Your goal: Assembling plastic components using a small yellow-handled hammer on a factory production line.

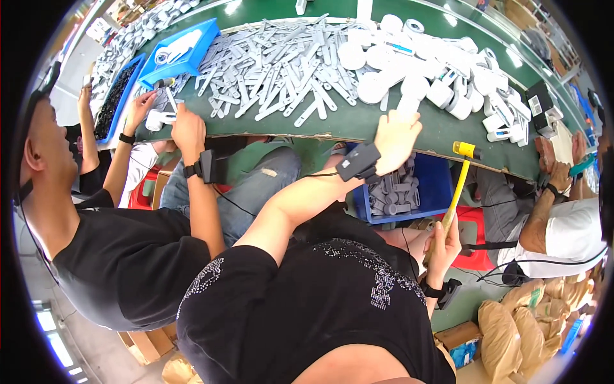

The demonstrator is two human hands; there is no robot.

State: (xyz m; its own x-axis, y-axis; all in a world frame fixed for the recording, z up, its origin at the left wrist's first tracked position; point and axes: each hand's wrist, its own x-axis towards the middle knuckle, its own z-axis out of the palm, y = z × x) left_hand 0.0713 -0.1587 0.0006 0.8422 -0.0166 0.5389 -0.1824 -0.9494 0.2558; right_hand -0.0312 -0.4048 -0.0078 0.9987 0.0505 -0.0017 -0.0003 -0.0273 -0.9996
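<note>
My left hand (395, 137) reaches to the table's near edge, its fingers closed on the handle end of a white round-headed plastic part (412, 95). That part lies against a heap of similar white parts (441, 64), and its exact shape under my fingers is hidden. Lower and to the right, my right hand (442, 246) is wrapped round the handle of a mallet (458, 185). The mallet has a yellow shaft and a yellow-and-black head, which points up beside the table edge. A wide pile of flat grey plastic strips (281, 64) covers the table left of the white heap.
Below the table edge stands a blue bin (435, 192) of grey parts. A co-worker at my left handles a white part (157, 120) near a blue tray (192, 64). Another person's hands (559, 173) are at the far right. Brown sacks (511, 333) lie lower right.
</note>
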